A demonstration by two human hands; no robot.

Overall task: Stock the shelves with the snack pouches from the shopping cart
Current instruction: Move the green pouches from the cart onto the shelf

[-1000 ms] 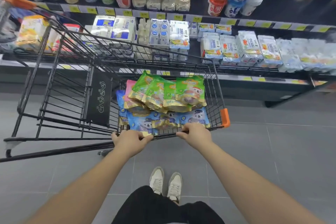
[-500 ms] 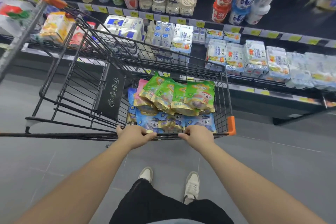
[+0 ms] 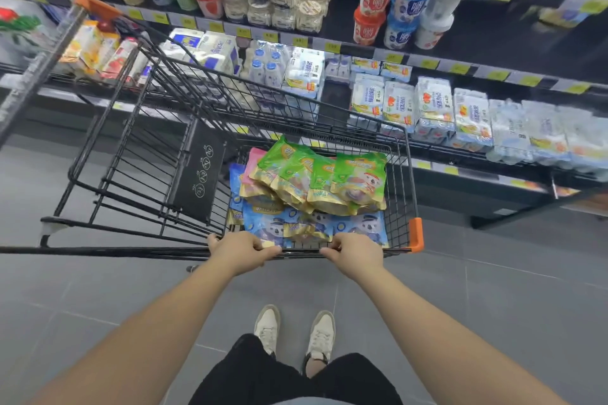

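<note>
The shopping cart [image 3: 399, 187] stood on the grey floor [image 3: 493, 306], alongside the shelves [image 3: 427, 65], its wire basket running away to the left. A black panel [image 3: 200, 174] printed with round symbols stood across the basket, just left of the load. The left hand [image 3: 241, 251] gripped the near bar of the cart, fingers curled over it. The snack pouches [image 3: 309, 194] lay piled in the compartment directly behind that bar, none in either hand: green pouches [image 3: 358, 177] overlapped on top, a pink pouch [image 3: 255, 158] showed at the left edge, and blue pouches [image 3: 273, 227] lay underneath, nearest the hands. The right hand [image 3: 357, 251] gripped the same bar likewise, apart from the left. An orange cap [image 3: 416, 235] marked the bar's right end. White multipacks [image 3: 431, 108] filled the shelf beyond. Pale shoes [image 3: 268, 327] stood below the bar.
</note>
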